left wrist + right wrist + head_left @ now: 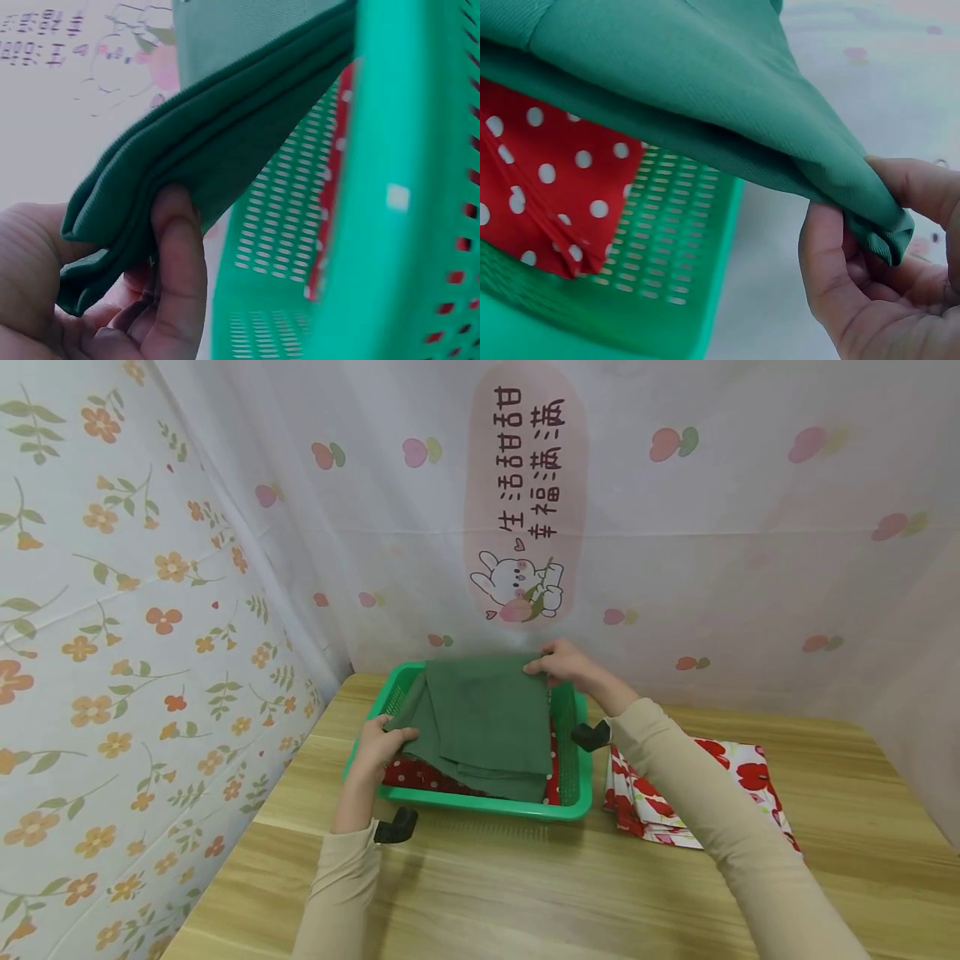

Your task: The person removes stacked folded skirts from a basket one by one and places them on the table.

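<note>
A folded dark green cloth (491, 718) is stretched between both hands over a green plastic basket (480, 807). My left hand (381, 745) pinches its left corner, and the left wrist view shows the fold's layers between thumb and fingers (178, 262). At the far right corner, my right hand (566, 662) pinches the cloth's edge, bunched between thumb and fingers (829, 255) in the right wrist view. Beneath the green cloth, a red cloth with white dots (555, 169) lies in the basket, partly covered.
Right of the basket, a folded white cloth with red flower prints (738, 768) lies on the wooden table (480, 893), partly hidden by the right forearm. A printed curtain (420, 552) hangs close behind the basket, and a floral one (135, 693) hangs on the left.
</note>
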The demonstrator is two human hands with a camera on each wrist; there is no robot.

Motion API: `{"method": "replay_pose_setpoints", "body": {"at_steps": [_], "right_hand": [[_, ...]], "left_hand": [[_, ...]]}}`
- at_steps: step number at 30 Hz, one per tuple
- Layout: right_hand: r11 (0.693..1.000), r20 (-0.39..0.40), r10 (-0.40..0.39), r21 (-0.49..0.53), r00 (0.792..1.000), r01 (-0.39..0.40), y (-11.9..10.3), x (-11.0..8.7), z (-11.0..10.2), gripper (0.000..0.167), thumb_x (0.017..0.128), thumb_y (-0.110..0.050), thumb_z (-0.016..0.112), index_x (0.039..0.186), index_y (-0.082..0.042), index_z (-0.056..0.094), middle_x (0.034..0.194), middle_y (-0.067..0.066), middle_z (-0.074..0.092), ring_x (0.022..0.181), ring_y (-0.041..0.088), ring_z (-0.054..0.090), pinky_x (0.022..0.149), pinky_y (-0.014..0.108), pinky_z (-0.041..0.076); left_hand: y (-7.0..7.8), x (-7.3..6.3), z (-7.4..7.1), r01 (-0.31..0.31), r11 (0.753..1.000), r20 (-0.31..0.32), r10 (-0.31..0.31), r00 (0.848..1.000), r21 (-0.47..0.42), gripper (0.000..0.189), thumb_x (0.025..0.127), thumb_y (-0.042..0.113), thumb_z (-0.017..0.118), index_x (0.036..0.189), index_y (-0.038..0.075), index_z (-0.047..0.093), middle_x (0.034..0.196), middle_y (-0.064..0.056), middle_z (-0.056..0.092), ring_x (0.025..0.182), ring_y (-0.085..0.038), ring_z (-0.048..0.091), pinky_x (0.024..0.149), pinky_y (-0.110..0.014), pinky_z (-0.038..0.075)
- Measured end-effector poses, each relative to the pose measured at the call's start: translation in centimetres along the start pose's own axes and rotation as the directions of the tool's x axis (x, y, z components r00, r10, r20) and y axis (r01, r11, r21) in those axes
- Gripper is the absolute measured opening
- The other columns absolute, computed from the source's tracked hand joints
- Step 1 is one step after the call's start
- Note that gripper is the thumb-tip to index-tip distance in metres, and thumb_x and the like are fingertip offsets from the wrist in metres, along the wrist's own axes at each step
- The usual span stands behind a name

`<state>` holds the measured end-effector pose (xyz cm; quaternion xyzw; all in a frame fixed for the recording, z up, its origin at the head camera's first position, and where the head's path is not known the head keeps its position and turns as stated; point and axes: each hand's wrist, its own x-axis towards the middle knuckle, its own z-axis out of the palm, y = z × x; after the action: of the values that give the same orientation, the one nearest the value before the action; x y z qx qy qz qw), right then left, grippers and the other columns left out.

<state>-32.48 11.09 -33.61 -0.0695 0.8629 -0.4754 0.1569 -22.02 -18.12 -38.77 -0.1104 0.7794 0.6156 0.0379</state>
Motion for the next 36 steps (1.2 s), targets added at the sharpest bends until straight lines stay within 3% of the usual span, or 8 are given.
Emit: {"method": "replay_pose_setpoints", "body": {"at_steps": [3, 10, 15, 21, 25, 27, 31, 36], "right_hand": [[1.0, -0.014, 0.008, 0.023, 1.0, -0.008, -0.6, -0.3, -0.6, 0.059, 0.091, -0.016, 0.06, 0.138, 0.009, 0.036, 0.123, 0.021, 0.046, 0.059, 0.013, 0.051, 0.083, 0.041, 0.05], [0.993, -0.002, 0.037, 0.111, 0.999, -0.036, -1.8, -1.5, -1.7, 0.065, 0.091, -0.019, 0.061, 0.142, 0.006, 0.03, 0.063, 0.0, 0.045, 0.055, 0.011, 0.048, 0.088, 0.04, 0.049], [0.985, 0.028, 0.03, 0.167, 0.999, -0.034, -2.3, -2.6, -2.0, 0.068, 0.09, -0.019, 0.062, 0.144, 0.005, 0.027, 0.051, -0.004, 0.042, 0.051, 0.009, 0.049, 0.091, 0.04, 0.048], [0.97, 0.074, -0.035, 0.242, 0.997, 0.017, -2.3, -4.2, -1.3, 0.051, 0.09, -0.014, 0.061, 0.132, 0.009, 0.045, 0.048, -0.005, 0.033, 0.047, 0.01, 0.037, 0.098, 0.044, 0.042], [0.961, 0.094, -0.057, 0.275, 0.994, 0.029, -1.9, -5.4, -0.4, 0.051, 0.091, -0.013, 0.061, 0.134, 0.009, 0.043, 0.055, -0.002, 0.04, 0.054, 0.011, 0.043, 0.1, 0.044, 0.04], [0.956, 0.108, -0.061, 0.293, 0.992, 0.027, -1.6, -6.0, -0.1, 0.054, 0.091, -0.012, 0.059, 0.137, 0.009, 0.038, 0.084, 0.009, 0.057, 0.073, 0.02, 0.059, 0.1, 0.044, 0.039], [0.941, 0.126, -0.088, 0.335, 0.988, 0.041, -1.0, -7.2, 0.7, 0.045, 0.091, -0.011, 0.059, 0.128, 0.011, 0.045, 0.133, 0.02, 0.045, 0.107, 0.029, 0.06, 0.097, 0.043, 0.042], [0.941, 0.128, -0.099, 0.336, 0.987, 0.051, -0.6, -9.0, 1.9, 0.047, 0.089, -0.014, 0.062, 0.126, 0.011, 0.046, 0.127, 0.021, 0.047, 0.108, 0.03, 0.059, 0.096, 0.044, 0.043]], "left_hand": [[0.7, -0.2, -0.3, -0.026, 0.997, 0.002, 0.026, 1.0, -0.072, 0.034, 0.088, 0.004, 0.058, 0.117, -0.01, 0.048, 0.093, -0.011, 0.056, 0.058, -0.005, 0.059, 0.061, -0.021, 0.051], [1.8, -1.5, -1.5, -0.051, 0.992, 0.019, 0.053, 0.998, -0.118, 0.036, 0.088, 0.004, 0.059, 0.119, -0.011, 0.049, 0.101, -0.014, 0.055, 0.065, -0.006, 0.062, 0.064, -0.021, 0.053], [2.4, -2.9, -2.4, -0.063, 0.99, 0.033, 0.068, 0.997, -0.129, 0.035, 0.088, 0.006, 0.06, 0.118, -0.009, 0.049, 0.094, -0.007, 0.057, 0.067, -0.005, 0.062, 0.065, -0.021, 0.053], [2.3, -4.7, -3.4, -0.087, 0.987, 0.046, 0.094, 0.995, -0.136, 0.026, 0.089, 0.004, 0.06, 0.111, -0.008, 0.051, 0.079, 0.003, 0.061, 0.066, -0.005, 0.062, 0.066, -0.021, 0.052], [1.7, -5.9, -3.9, -0.084, 0.989, 0.041, 0.09, 0.995, -0.123, 0.027, 0.089, 0.004, 0.059, 0.111, -0.007, 0.049, 0.078, 0.004, 0.062, 0.065, -0.006, 0.063, 0.066, -0.022, 0.053], [1.4, -6.5, -4.0, -0.084, 0.989, 0.036, 0.089, 0.995, -0.119, 0.028, 0.089, 0.004, 0.06, 0.112, -0.008, 0.049, 0.076, 0.005, 0.062, 0.065, -0.006, 0.063, 0.066, -0.022, 0.052], [0.5, -7.8, -4.4, -0.077, 0.989, 0.017, 0.08, 0.997, -0.129, 0.028, 0.087, 0.003, 0.061, 0.11, -0.007, 0.049, 0.074, 0.006, 0.063, 0.065, -0.007, 0.063, 0.066, -0.022, 0.052], [-0.8, -9.8, -5.0, -0.073, 0.988, -0.001, 0.074, 0.997, -0.135, 0.027, 0.086, 0.002, 0.062, 0.109, -0.006, 0.05, 0.076, 0.005, 0.064, 0.067, -0.01, 0.064, 0.07, -0.025, 0.052]]}}
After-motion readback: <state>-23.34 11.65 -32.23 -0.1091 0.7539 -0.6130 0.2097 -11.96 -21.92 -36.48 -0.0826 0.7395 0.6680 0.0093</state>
